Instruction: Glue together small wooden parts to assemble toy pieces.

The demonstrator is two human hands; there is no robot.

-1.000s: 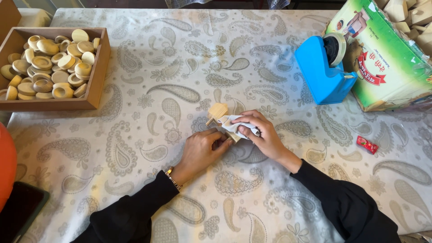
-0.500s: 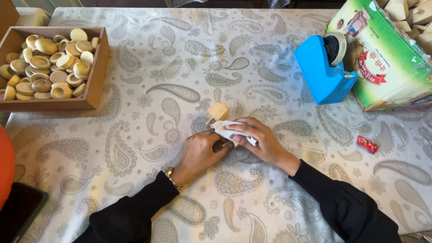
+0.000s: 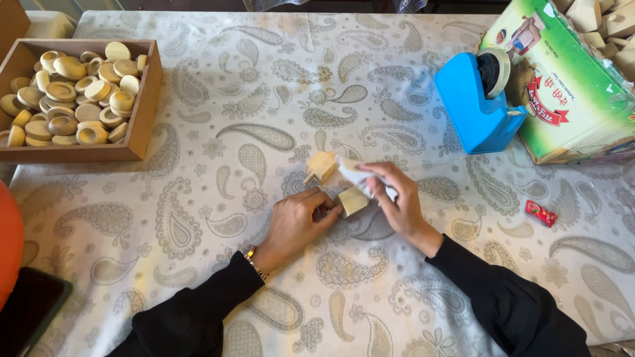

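Two small pale wooden blocks lie at the middle of the table. My left hand [image 3: 297, 221] rests on the cloth with its fingertips pinching the nearer wooden block [image 3: 352, 201]. My right hand [image 3: 395, 201] holds a strip of white tape or paper [image 3: 350, 173] that runs up to the farther wooden block [image 3: 322, 166], which has a short peg at its lower left. Both sleeves are black, and a gold bracelet sits on my left wrist.
A wooden tray [image 3: 144, 99] of several round wooden discs stands at the far left. A blue tape dispenser [image 3: 473, 109] and a green carton [image 3: 569, 99] with wooden pieces stand at the far right. A small red wrapped item [image 3: 541, 213] lies to the right. A dark phone [image 3: 30, 311] lies at the lower left.
My right hand has lifted off the bundle and drawn back to the right, uncovering the second wooden block. The left fingers have closed on that nearer block.
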